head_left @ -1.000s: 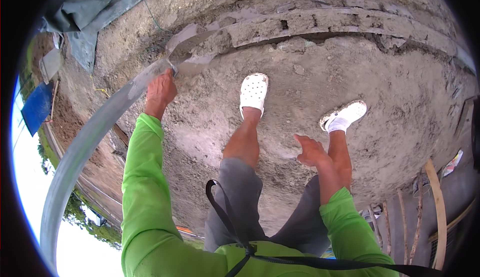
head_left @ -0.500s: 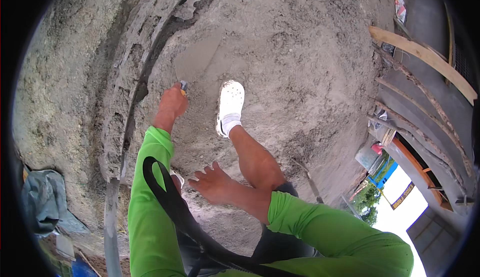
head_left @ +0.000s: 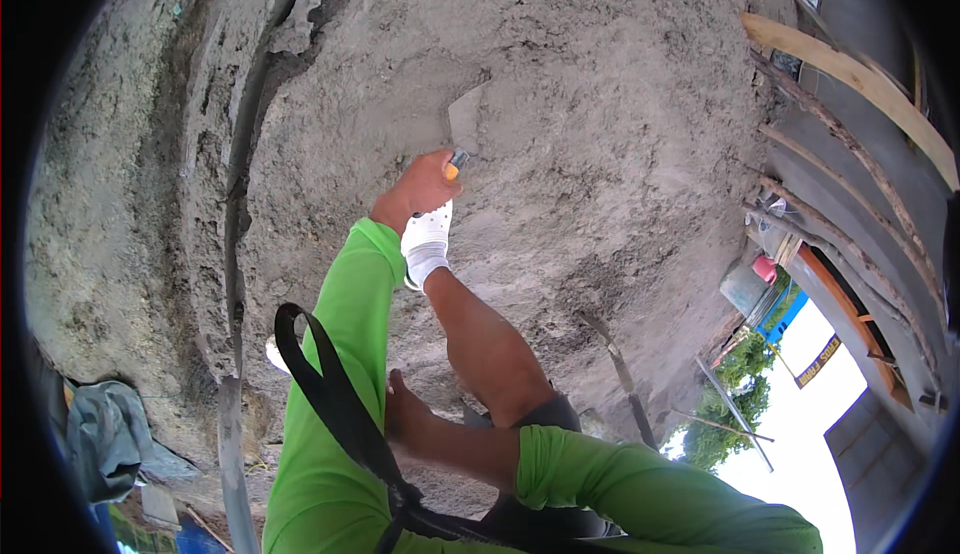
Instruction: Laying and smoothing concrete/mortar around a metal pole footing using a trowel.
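My left hand (head_left: pixel 425 186) is closed around the handle of a trowel (head_left: pixel 465 119), yellow and dark at the grip. The trowel's flat grey blade lies against rough, wet-looking grey mortar (head_left: pixel 600 134), beyond my white clog (head_left: pixel 428 222). My left wrist crosses over part of that clog. My right hand (head_left: pixel 405 419) is low, beside my bent knee and partly behind my left sleeve. Its thumb sticks out, and I see nothing held in it; the other fingers are mostly hidden.
A long groove runs along the mortar at left, with a grey bar (head_left: pixel 232 454) at its lower end. A dark tarp (head_left: pixel 105 434) lies at lower left. A stick (head_left: pixel 622 379) stands right of my leg. Wooden boards and branches (head_left: pixel 850 69) line the right side. A black strap (head_left: pixel 345 414) hangs before me.
My left hand has moved right with the trowel, now beyond the clog. My right hand has drawn back and lower, partly behind my left sleeve. The view has shifted slightly.
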Demonstrator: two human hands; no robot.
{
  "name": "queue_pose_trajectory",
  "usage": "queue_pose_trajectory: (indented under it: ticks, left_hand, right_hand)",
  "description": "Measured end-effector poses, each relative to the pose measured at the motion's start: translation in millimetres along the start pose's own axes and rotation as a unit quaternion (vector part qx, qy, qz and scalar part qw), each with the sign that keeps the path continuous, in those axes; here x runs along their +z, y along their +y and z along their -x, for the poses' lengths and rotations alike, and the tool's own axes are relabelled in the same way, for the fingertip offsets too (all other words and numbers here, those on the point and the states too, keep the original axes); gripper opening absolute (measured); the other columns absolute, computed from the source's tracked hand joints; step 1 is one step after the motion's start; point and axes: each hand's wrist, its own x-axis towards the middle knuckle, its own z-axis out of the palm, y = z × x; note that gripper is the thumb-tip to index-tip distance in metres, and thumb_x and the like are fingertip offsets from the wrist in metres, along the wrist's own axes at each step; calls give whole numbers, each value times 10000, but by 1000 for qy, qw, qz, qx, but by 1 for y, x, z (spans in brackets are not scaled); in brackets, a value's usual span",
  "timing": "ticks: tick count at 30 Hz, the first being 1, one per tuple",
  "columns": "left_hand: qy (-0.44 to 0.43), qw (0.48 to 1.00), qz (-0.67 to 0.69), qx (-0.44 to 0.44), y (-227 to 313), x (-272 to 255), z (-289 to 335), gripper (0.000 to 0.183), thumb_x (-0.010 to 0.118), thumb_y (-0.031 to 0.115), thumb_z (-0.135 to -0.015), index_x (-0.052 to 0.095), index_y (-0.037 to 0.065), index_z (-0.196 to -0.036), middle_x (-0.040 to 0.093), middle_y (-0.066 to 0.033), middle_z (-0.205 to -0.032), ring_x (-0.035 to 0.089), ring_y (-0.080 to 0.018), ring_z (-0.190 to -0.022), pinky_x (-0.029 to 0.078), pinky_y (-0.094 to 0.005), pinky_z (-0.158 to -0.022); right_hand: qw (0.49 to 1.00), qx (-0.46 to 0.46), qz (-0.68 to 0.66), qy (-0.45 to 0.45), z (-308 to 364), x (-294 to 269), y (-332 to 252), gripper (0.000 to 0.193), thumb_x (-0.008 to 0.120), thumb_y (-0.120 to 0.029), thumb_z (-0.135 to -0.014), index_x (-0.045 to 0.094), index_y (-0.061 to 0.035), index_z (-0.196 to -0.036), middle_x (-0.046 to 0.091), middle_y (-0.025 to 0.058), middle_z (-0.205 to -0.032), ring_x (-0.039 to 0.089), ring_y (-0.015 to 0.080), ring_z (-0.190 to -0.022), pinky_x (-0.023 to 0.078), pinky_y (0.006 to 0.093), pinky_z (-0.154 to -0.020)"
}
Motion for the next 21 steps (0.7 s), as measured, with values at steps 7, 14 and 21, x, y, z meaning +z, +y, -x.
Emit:
queue_pose_trajectory:
  ticks: [7,14,21]
  left_hand:
    - [62,995,-5,82,-27,-66,148,323,643,177,-734,509,46,-996,605,-212,-787,581,-425,-782,464,-449,-669]
    - [186,980,-17,-74,-125,-107,411,273,627,176,-728,485,64,-933,597,-190,-741,580,-432,-771,461,-472,-664]
    - [305,912,-124,-247,-238,-96,595,275,564,238,-770,493,44,-952,596,-224,-734,590,-434,-763,477,-475,-675]
  right_hand:
    - [842,10,-493,-220,25,-85,143,830,680,-129,-669,329,-171,-1420,388,124,-1399,477,360,-1183,344,569,-983]
    - [824,-7,-476,-307,-20,-88,100,811,655,-131,-676,335,-185,-1419,374,108,-1436,430,334,-1254,333,536,-1023]
    - [832,4,-457,-314,-40,-61,71,784,622,-125,-696,333,-189,-1422,400,99,-1421,439,325,-1250,332,535,-1037]
